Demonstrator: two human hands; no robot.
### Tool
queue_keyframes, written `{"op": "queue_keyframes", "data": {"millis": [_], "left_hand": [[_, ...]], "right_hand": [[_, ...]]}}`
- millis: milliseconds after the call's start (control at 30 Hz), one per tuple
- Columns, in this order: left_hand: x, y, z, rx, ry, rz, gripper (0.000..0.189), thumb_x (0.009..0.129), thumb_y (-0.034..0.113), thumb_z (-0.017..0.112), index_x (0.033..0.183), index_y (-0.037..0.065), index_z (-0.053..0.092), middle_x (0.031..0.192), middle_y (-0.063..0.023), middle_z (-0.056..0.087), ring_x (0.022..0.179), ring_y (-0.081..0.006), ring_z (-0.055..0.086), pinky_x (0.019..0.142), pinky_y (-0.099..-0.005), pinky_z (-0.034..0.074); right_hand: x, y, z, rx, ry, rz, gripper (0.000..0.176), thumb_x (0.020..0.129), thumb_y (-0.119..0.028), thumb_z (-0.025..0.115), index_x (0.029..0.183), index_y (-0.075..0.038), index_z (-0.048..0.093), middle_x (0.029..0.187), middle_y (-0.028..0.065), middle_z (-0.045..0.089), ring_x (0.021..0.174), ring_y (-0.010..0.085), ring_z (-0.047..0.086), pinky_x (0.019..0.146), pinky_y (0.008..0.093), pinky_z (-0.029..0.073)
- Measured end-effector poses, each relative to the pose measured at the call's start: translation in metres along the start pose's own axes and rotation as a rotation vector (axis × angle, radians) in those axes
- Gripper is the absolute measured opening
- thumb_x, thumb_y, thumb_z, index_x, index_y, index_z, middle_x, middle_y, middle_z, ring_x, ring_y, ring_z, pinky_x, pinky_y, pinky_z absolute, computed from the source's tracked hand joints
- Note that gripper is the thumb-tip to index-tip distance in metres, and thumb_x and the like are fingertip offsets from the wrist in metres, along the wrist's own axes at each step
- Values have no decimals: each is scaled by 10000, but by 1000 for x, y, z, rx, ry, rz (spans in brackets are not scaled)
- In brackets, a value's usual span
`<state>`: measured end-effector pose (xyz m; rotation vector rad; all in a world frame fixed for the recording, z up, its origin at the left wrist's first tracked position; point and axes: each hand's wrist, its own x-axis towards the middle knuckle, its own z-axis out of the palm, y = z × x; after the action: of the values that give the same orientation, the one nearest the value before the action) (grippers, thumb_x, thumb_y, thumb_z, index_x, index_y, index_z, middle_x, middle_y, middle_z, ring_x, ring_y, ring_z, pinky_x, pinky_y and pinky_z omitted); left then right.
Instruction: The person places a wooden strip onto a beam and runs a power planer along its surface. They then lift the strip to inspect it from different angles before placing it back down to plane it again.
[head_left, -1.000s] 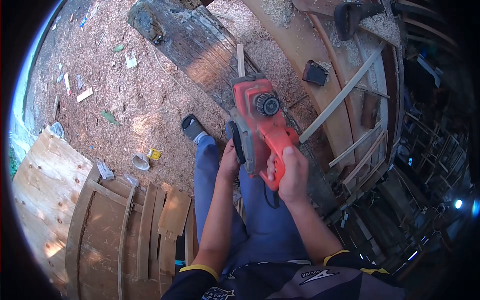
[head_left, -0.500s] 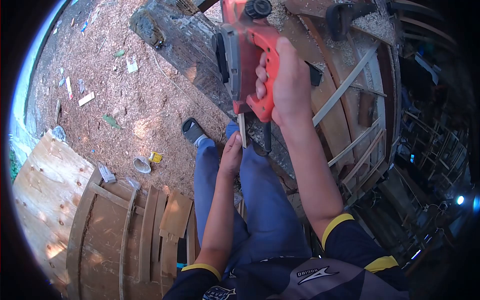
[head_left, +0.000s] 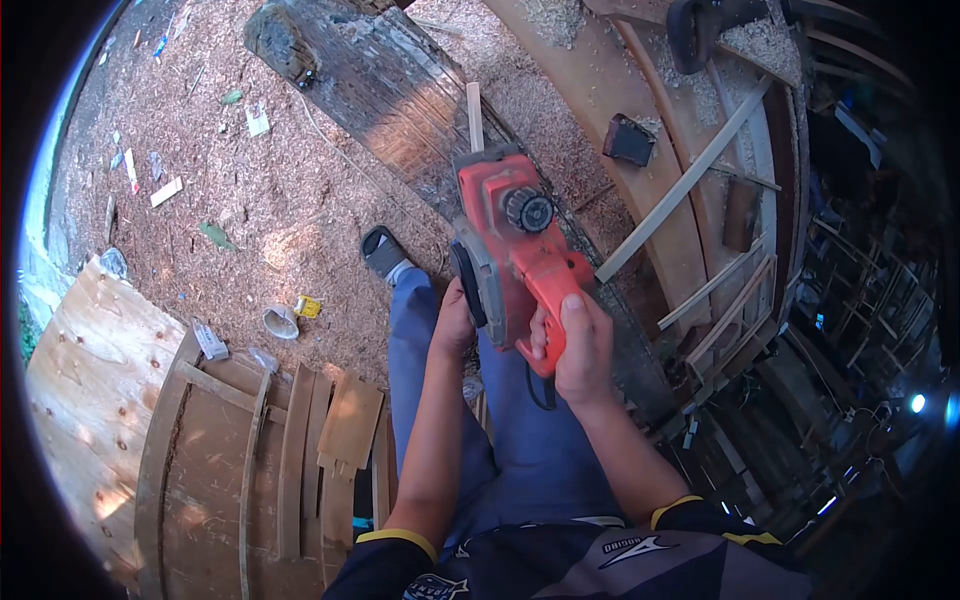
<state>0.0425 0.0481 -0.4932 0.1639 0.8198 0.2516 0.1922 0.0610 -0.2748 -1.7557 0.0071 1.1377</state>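
My right hand (head_left: 582, 345) is wrapped round the rear handle of a red electric planer (head_left: 505, 225), which has a black knob on top. Under the planer lies a thin wooden strip (head_left: 475, 115), whose far end shows beyond the tool's front. The strip rests on a thick weathered beam (head_left: 400, 95). My left hand (head_left: 455, 318) is closed beside the planer's left rear side, its fingertips partly hidden by the tool. What it grips is out of sight behind the planer.
Wooden frames and panels (head_left: 280, 460) lie at the lower left, beside a plywood sheet (head_left: 95, 370). Curved boards (head_left: 665, 250) with shavings, loose strips and a dark block (head_left: 629, 140) are on the right. Sawdust, a cup (head_left: 281, 321) and scraps cover the ground.
The planer and my right hand have come back toward my body, uncovering the strip's far end. The strip's near end and my left fingertips are now behind the tool.
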Motion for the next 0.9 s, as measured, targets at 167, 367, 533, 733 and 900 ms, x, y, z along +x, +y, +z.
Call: {"op": "queue_keyframes", "data": {"millis": [167,367,533,733,900], "left_hand": [[1,8,14,168,1,111,242,1069,229,493,1169,60,635,1033,26,662,948,-63,585,855,-248,466],[9,16,29,153,-39,208,298,1095,314,449,1017,69,599,957,35,551,891,-60,467,815,-241,386],[10,14,27,134,-59,229,310,1096,324,446,990,67,584,946,20,549,876,-85,470,811,-259,377],[5,14,34,-37,36,127,287,1072,258,495,1213,40,618,1123,-20,664,1044,-106,609,926,-270,468],[0,3,10,-48,57,0,269,1022,149,543,1257,42,619,1108,-28,690,947,-112,666,820,-269,535]], "right_hand": [[42,-22,20,-34,18,-83,444,1052,-410,470,820,-41,552,657,1,537,521,54,499,458,221,368],[120,-89,52,88,5,-124,483,1036,-438,467,771,-41,537,606,4,512,444,76,473,419,252,382],[94,-84,36,118,-13,-132,482,1043,-447,449,785,-47,533,621,7,514,450,75,475,424,251,385],[20,-28,3,65,20,-5,429,1059,-419,435,857,-55,539,653,2,526,485,59,480,448,228,380],[2,-2,5,109,25,64,393,1065,-389,426,875,-63,535,666,1,523,507,51,466,463,217,366]]}}
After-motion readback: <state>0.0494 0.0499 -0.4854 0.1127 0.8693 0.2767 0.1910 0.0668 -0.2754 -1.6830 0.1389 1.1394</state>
